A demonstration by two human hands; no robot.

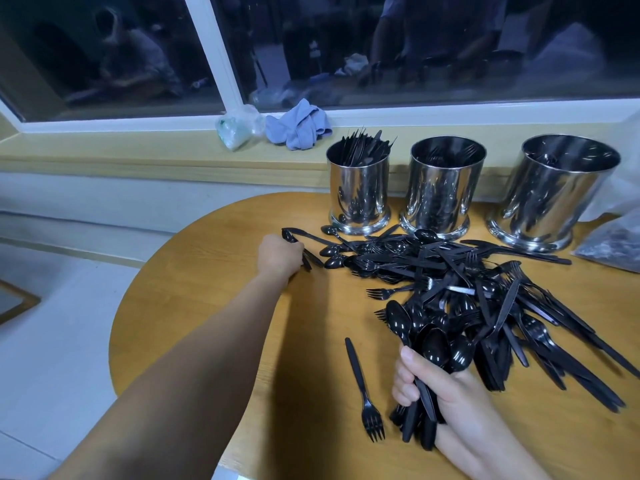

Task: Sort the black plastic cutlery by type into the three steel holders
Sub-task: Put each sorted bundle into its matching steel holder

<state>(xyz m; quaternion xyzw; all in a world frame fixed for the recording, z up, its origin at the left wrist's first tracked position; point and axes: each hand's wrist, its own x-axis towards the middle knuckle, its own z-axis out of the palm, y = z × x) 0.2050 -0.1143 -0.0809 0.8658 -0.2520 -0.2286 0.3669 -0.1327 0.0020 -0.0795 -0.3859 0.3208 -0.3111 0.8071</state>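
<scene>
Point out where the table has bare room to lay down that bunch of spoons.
Bare wood lies between the left forearm and the lone fork, and left of the left holder. Crowded: the cutlery pile from the holders' bases to the right hand.

The left hand (pixel 280 252) shows only its back; its fingers are hidden, curled over some black pieces whose type cannot be told. The handles gripped by the right hand (pixel 446 393) are partly covered by its fingers. The middle steel holder (pixel 441 188) and right steel holder (pixel 554 192) have dark interiors, their contents unclear. Lower layers of the cutlery pile (pixel 485 299) are buried. A plastic bag (pixel 613 244) and the surface (pixel 214 306) are cut off at the right edge. Reflections in the window (pixel 415 46) are blurred.
</scene>
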